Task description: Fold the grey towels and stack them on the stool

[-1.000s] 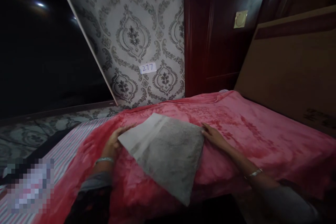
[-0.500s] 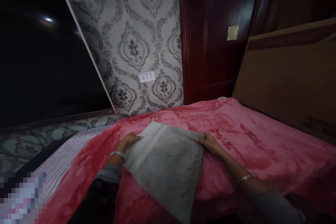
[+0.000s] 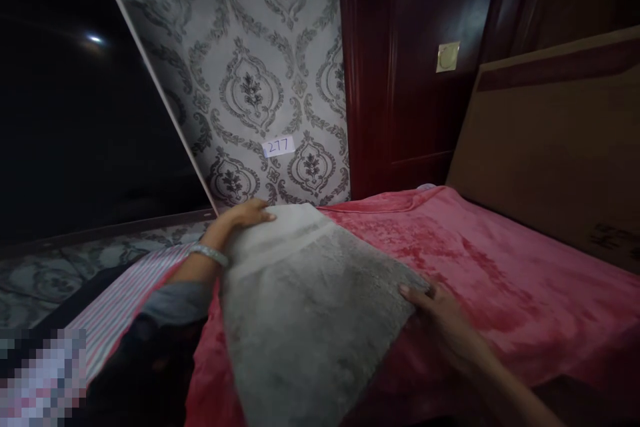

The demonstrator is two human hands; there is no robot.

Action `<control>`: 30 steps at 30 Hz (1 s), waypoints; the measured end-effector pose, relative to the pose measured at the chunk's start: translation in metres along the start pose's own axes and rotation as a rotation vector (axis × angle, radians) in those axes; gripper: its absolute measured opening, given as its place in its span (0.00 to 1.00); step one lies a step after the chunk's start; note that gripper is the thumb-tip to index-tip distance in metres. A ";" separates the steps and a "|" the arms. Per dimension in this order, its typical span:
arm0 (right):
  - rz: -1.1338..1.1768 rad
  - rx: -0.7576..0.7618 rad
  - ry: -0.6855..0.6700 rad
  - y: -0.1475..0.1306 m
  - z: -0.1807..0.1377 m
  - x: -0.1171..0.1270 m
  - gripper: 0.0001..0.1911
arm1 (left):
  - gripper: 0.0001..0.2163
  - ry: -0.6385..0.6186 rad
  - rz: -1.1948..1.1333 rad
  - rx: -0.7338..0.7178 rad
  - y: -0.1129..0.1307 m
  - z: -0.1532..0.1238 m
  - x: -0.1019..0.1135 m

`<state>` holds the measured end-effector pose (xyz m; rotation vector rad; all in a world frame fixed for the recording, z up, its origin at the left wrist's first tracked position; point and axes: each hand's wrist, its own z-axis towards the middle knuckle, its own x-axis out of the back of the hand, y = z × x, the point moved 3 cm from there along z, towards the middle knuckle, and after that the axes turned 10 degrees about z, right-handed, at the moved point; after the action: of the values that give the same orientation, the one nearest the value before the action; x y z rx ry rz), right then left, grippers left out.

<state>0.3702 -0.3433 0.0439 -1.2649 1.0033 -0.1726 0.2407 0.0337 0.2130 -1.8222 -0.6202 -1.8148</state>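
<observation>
A grey fuzzy pillow [image 3: 305, 307] with a pale band along its far edge is lifted off the pink plush blanket [image 3: 480, 260] that covers the bed. My left hand [image 3: 240, 215] grips the pillow's far left corner, fingers closed over the pale band; a bracelet sits on that wrist. My right hand [image 3: 440, 313] holds the pillow's right corner, fingers curled at its edge. The pillow fills the lower middle of the view and hides the blanket under it.
A striped sheet [image 3: 125, 293] shows left of the blanket. Patterned grey wallpaper [image 3: 260, 80] with a small "277" label [image 3: 278, 145] rises behind the bed. A dark red wooden door [image 3: 400, 80] stands at the back, a brown headboard [image 3: 555, 147] at right.
Both hands have raised the pillow off the blanket and drawn it toward me. My left hand went up and back; my right hand came down and nearer.
</observation>
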 end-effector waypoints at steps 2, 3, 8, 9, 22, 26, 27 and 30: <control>-0.002 0.009 0.067 0.009 -0.006 0.012 0.24 | 0.17 0.001 0.051 -0.017 0.017 0.016 -0.005; -0.033 -0.008 0.108 0.017 -0.006 0.021 0.24 | 0.16 0.001 0.071 -0.011 0.027 0.022 -0.014; -0.210 -0.262 0.139 0.054 -0.002 0.069 0.27 | 0.22 -0.048 0.096 0.009 0.078 0.019 -0.100; -0.232 -0.291 0.119 0.053 -0.002 0.074 0.28 | 0.24 -0.050 0.089 -0.004 0.086 0.012 -0.118; -0.577 -0.233 -0.194 0.035 0.076 0.055 0.18 | 0.25 0.053 -0.042 -0.049 0.100 -0.028 -0.188; -0.656 -0.193 -0.215 0.040 0.080 0.067 0.18 | 0.25 0.030 -0.062 0.026 0.070 -0.051 -0.190; -0.668 -0.203 -0.221 0.039 0.083 0.069 0.18 | 0.26 0.038 -0.066 0.084 0.060 -0.059 -0.193; -0.688 -0.244 -0.245 0.036 0.097 0.069 0.16 | 0.26 0.117 -0.153 0.295 0.028 -0.084 -0.202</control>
<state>0.4645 -0.3039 -0.0267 -1.7757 0.3552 -0.4209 0.1905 -0.0361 0.0101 -1.4987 -0.9490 -1.7999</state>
